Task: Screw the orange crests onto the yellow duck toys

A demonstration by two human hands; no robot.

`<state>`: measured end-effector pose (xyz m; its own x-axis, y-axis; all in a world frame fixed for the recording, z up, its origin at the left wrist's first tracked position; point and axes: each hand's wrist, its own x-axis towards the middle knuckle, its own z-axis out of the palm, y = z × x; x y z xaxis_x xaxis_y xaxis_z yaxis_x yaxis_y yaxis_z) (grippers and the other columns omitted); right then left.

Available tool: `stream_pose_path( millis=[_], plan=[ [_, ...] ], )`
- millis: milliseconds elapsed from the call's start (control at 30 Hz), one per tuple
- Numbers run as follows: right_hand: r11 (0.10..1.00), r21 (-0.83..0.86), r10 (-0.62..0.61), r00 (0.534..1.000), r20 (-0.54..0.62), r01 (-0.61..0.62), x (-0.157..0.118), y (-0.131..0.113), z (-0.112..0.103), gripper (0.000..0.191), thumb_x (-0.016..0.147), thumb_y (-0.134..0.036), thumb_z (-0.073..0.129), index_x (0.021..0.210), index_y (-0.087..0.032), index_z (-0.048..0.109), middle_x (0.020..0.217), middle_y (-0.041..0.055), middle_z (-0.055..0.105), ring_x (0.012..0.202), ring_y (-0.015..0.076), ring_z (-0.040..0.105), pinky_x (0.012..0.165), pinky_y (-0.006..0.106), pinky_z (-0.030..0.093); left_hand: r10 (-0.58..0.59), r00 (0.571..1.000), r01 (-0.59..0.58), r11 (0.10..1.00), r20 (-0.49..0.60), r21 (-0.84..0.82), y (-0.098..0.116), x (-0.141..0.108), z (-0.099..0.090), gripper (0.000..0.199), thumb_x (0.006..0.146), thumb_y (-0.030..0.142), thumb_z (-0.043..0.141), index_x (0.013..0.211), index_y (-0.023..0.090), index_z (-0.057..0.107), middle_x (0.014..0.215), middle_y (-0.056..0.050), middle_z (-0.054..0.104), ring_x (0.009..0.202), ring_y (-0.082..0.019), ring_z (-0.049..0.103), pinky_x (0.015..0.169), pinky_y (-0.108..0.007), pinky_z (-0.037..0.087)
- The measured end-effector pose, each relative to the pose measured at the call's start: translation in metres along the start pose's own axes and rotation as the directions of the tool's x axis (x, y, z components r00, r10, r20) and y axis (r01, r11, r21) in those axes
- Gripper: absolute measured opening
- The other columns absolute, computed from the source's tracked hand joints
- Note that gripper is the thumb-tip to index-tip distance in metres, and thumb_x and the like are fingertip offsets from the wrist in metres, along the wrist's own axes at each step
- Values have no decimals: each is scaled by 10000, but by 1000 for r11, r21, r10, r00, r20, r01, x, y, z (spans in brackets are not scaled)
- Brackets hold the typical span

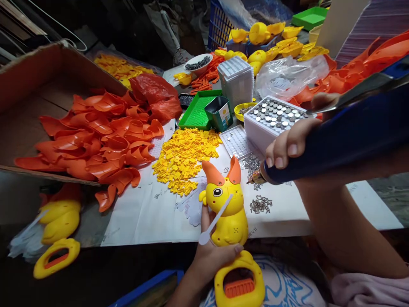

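My left hand (212, 258) is closed around a yellow animal-shaped toy (230, 224) with a painted eye and two orange flaps (213, 172) at its top. Below the hand the toy ends in a loop handle with an orange ribbed trigger (239, 288). A thin white stick with a round end (204, 237) lies across the toy's front. In my right hand (292, 143) is a blue electric screwdriver (332, 147). Its tip points left, just right of the toy's head and apart from it. Small screws (261, 204) lie in a pile on the white paper beside the toy.
A cardboard box (19, 89) of orange parts (105, 132) stands left. Yellow small pieces (187, 155), a green tray (200, 108), a dark tin (220, 113) and a white block topped with button cells (275, 113) occupy the table. Another yellow toy (60, 219) sits at left.
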<state>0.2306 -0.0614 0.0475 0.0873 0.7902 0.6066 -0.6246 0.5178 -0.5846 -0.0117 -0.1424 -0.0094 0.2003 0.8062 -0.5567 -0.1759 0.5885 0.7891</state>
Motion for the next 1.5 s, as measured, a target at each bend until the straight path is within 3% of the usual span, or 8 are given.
stream_pose_path(
  millis=[200, 333, 467, 633, 800, 1067, 1300, 1500],
  plan=[
    [997, -63, 25, 990, -142, -34, 6, 11, -6, 453, 640, -596, 760, 965, -285, 704, 759, 16, 731, 600, 217, 676, 497, 357, 582, 87, 989, -56, 968, -116, 244, 3, -1, 5, 1388, 495, 240, 895, 1545, 268, -12, 1427, -169, 460, 1226, -371, 549, 926, -410, 544],
    [995, -87, 14, 964, -266, -38, 6, 20, 1, 538, 619, -625, 758, 997, -247, 700, 716, 30, 723, 531, 210, 642, 427, 343, 543, 45, 992, -19, 978, -122, 207, 9, 2, 11, 1330, 518, 270, 893, 1544, 277, 47, 1475, -165, 428, 1206, -356, 576, 879, -381, 565],
    [995, -99, -67, 926, -373, 32, 7, 23, 4, 473, 610, -582, 784, 946, -260, 699, 929, 32, 742, 570, 180, 643, 438, 324, 545, 31, 996, -15, 984, -89, 177, 19, 9, 13, 1294, 512, 240, 892, 1539, 295, 106, 1466, -164, 447, 1180, -365, 597, 842, -380, 582],
    [989, -136, 11, 939, -345, -61, 9, 21, 3, 581, 566, -614, 789, 958, -192, 712, 588, 24, 689, 476, 206, 630, 433, 328, 540, 147, 980, -71, 884, -131, 462, 24, 25, -4, 1253, 548, 298, 890, 1540, 232, 128, 1361, -167, 535, 1220, -371, 562, 986, -461, 509],
    [987, -131, 39, 934, -354, -91, 9, 19, 3, 597, 563, -588, 804, 978, -173, 693, 600, 33, 700, 474, 220, 641, 436, 341, 540, 167, 983, -101, 850, -82, 518, 27, 41, -20, 1257, 542, 313, 902, 1538, 265, 137, 1415, -153, 504, 1237, -352, 561, 993, -439, 516],
    [980, -148, 65, 925, -375, -130, 8, 29, -2, 504, 553, -592, 816, 839, -205, 663, 583, 29, 683, 466, 207, 629, 417, 320, 519, 209, 976, -152, 858, -63, 490, 26, 41, -16, 1145, 593, 342, 869, 1527, 261, 211, 1373, -126, 564, 1130, -300, 648, 884, -347, 585],
    [978, -136, 101, 929, -357, -159, 9, 31, -4, 476, 534, -592, 826, 741, -214, 624, 646, 32, 675, 471, 192, 618, 368, 319, 523, 347, 937, -206, 662, -51, 721, 14, 22, -8, 1018, 594, 357, 851, 1476, 214, 363, 1239, -125, 640, 1113, -304, 635, 896, -397, 571],
    [978, -104, 135, 933, -334, -179, 8, 33, -5, 447, 560, -575, 819, 760, -228, 622, 631, 17, 675, 478, 191, 635, 385, 313, 543, 253, 961, -234, 544, 108, 806, 50, 15, -32, 660, 596, 307, 837, 1225, 240, 649, 1064, -63, 669, 841, -213, 653, 684, -313, 580]
  ],
)
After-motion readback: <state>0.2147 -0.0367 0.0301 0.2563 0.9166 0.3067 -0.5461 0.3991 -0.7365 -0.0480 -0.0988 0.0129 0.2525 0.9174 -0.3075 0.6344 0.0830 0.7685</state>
